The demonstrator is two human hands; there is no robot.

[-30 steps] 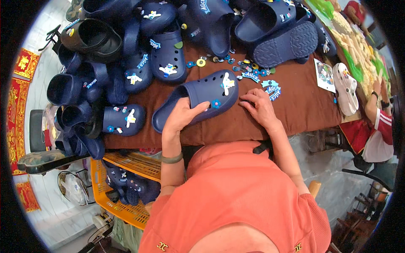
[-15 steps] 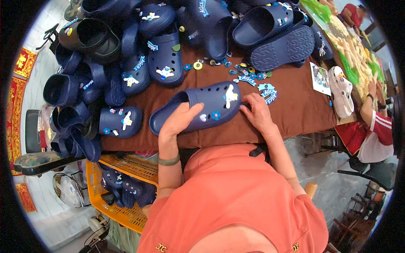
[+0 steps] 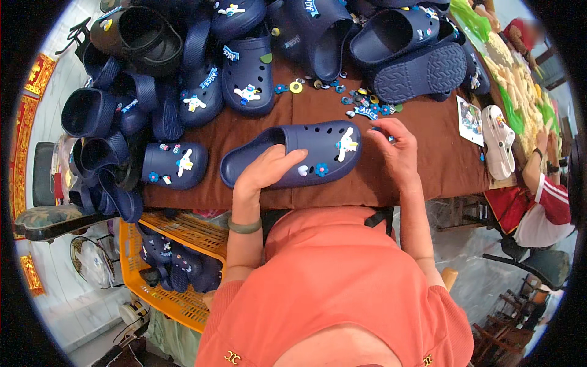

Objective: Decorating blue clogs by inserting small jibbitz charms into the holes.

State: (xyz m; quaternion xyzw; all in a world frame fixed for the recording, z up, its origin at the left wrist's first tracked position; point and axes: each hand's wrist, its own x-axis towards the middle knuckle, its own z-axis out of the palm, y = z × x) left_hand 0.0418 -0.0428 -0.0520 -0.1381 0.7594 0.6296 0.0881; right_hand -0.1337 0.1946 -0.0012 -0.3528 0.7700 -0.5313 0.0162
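Note:
A navy clog (image 3: 327,142) lies on its side on the brown cloth, its toe to the right. White character, blue flower and white heart charms are fixed in its holes. My left hand (image 3: 269,171) grips the clog at its opening, thumb over the upper and the other fingers largely hidden inside. Right of the toe, my right hand (image 3: 398,150) is raised with its fingertips pinched on a small blue shoe charm (image 3: 375,129), mostly covered by the fingers. Just beyond this hand is a loose pile of charms (image 3: 367,110).
Navy clogs (image 3: 247,73) are heaped along the far and left sides. A decorated clog (image 3: 174,165) sits at the left edge. To the right are a photo card (image 3: 469,119) and a white clog (image 3: 498,140). A yellow crate (image 3: 137,269) stands below; another person's hand (image 3: 543,139) is far right.
My right hand has left the clog's toe and moved right and slightly away, over the loose blue charms, with its fingers now pinched. The left hand keeps its grip on the clog.

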